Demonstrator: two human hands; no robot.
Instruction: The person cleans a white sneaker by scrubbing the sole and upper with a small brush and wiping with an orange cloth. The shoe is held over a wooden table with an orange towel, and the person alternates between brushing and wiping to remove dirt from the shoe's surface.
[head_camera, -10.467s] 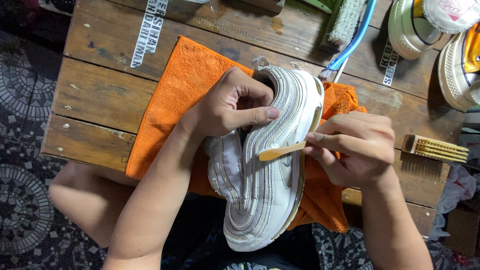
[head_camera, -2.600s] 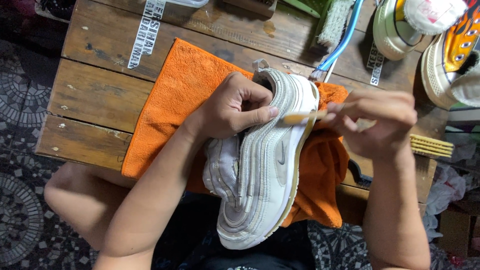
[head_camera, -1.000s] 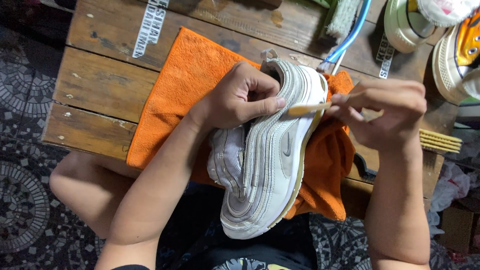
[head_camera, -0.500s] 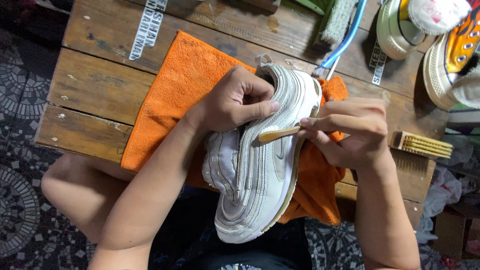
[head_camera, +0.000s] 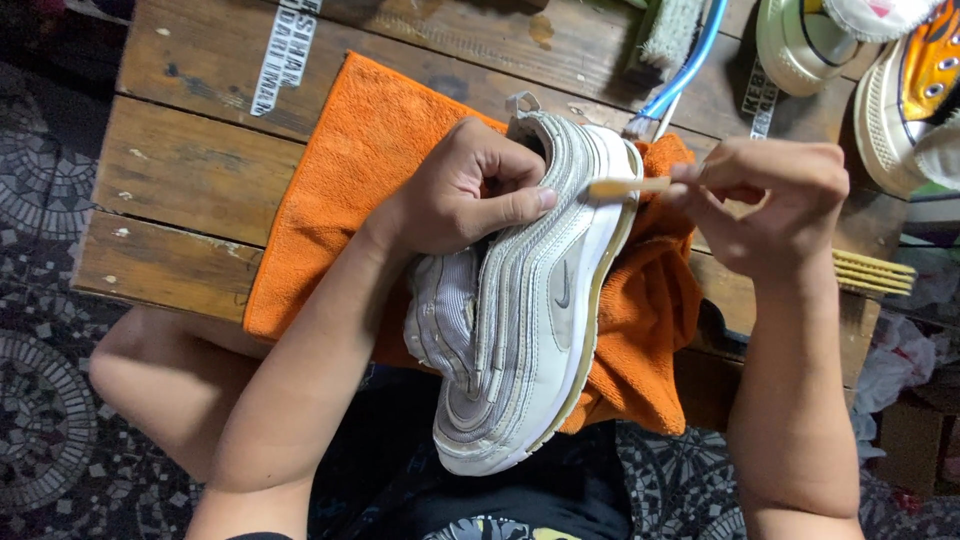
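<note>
Lifted toward the frame's upper right, the right hand (head_camera: 770, 195) grips a thin wooden-handled brush (head_camera: 630, 186) at the heel of the white ribbed sneaker (head_camera: 530, 290), which the left hand (head_camera: 460, 195) clamps; grime remains.

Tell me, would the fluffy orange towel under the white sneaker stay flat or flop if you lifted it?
The orange towel would probably flop: it already bunches in soft folds beside the white sneaker. It looks light, and its fuzzy pile likely grips the wooden table rather than sliding.

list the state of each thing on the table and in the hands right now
white sneaker: on its side on the cloth, toe over the table edge
left hand: fingers in the shoe opening
right hand: pinching the brush
small brush: tip at the heel
orange cloth: spread, bunched at right
wooden table: stained
</note>
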